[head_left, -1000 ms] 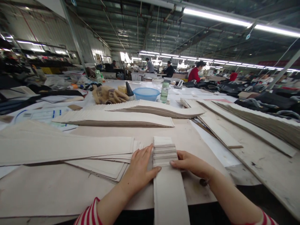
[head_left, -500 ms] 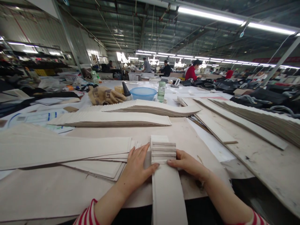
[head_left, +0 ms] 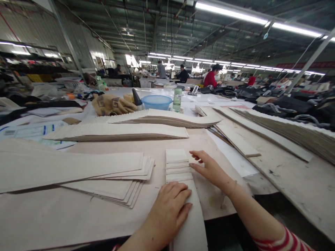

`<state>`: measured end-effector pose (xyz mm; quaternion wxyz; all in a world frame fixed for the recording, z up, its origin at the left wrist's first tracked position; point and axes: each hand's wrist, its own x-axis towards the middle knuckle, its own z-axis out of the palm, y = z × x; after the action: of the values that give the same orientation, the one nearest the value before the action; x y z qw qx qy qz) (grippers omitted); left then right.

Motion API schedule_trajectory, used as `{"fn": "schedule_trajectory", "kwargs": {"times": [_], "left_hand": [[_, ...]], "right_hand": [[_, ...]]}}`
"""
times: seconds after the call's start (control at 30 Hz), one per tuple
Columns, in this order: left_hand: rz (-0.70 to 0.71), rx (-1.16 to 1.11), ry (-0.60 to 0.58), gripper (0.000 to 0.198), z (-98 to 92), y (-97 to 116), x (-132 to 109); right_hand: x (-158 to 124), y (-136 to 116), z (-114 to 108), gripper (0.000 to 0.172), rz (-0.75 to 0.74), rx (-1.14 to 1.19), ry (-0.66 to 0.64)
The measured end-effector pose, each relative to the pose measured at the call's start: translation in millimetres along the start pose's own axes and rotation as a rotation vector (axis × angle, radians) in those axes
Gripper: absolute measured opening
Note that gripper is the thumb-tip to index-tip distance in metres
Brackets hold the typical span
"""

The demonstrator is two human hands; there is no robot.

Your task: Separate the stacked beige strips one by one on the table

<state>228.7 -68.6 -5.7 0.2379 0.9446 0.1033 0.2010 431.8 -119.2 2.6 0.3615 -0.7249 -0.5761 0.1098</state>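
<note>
A stack of long off-white strips [head_left: 192, 223] lies in front of me, its far ends stepped one behind another and its near end running off the table edge. My left hand [head_left: 171, 204] rests palm down on the top strip, fingers extended and slightly bent. Beside the stepped ends, at their right edge, is my right hand [head_left: 205, 165], with thumb and fingers apart and nothing between them. The thumb tip is close to the strips; whether it touches, I cannot tell. To the left, more flat off-white pieces [head_left: 104, 165] lie fanned out.
Two fanned stacks of strips [head_left: 125, 132] lie across the table ahead. Behind them are a brown patterned cloth item [head_left: 112, 104], a blue basin [head_left: 157, 102] and a green bottle [head_left: 177, 100]. More strips [head_left: 288, 129] lie on a board at right. Several people work farther back.
My left hand has moved from the strips' left edge nearer to me, onto the top strip. My right hand has let go of the right edge and opened. The view has shifted slightly.
</note>
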Motion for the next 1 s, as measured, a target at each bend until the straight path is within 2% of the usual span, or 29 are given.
{"fn": "schedule_trajectory", "kwargs": {"times": [0.07,0.17,0.33,0.57,0.77,1.0], "left_hand": [[-0.009,-0.023,0.004,0.024,0.4,-1.9,-0.6],[-0.022,-0.051,0.010,0.023,0.6,-1.8,-1.3],[-0.028,-0.069,0.019,0.022,1.0,-0.8,-1.0],[-0.030,-0.081,0.025,0.022,0.5,-0.6,-1.1],[-0.036,-0.078,0.020,0.022,2.4,-1.5,-2.2],[-0.032,-0.054,0.019,0.023,1.5,-0.7,-1.3]], "right_hand": [[5.0,-6.7,-5.2,0.021,-0.117,-0.186,-0.066],[13.1,-22.1,-4.2,0.018,-0.284,-0.454,-0.208],[25.0,-32.4,6.7,0.021,-0.385,-0.623,-0.352],[31.2,-34.9,5.8,0.016,-0.512,-0.783,-0.504],[34.6,-34.3,7.7,0.015,-0.521,-0.796,-0.529],[38.8,-31.9,9.0,0.016,-0.365,-0.703,-0.424]]}}
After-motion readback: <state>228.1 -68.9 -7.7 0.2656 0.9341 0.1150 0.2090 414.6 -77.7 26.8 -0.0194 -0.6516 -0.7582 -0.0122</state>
